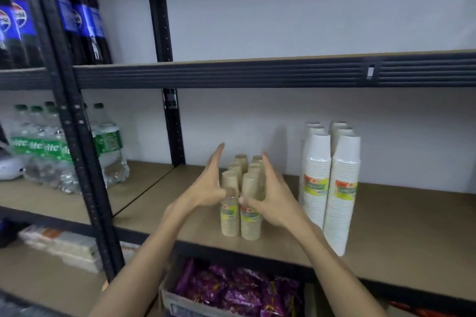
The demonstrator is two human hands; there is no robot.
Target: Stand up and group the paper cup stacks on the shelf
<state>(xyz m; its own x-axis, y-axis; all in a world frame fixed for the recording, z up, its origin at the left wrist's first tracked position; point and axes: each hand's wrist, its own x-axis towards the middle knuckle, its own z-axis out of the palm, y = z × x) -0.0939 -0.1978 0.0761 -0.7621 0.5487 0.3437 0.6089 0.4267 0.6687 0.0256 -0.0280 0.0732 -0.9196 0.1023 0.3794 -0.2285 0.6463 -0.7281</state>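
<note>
Head view: left hand (pixel 208 185) and right hand (pixel 273 198), grips spread flat, flank the upright brown cup stacks (pixel 242 198).

I take this for a shop stockroom: black metal racking (pixel 164 33) with board shelves holds shrink-wrapped cola bottles (pixel 82 23) upper left, green-labelled soda packs (pixel 61 149) at left, wrapped paper cup stacks (pixel 332 183) centre-right, and a carton of purple snack packets (pixel 231 291) at bottom.
</note>
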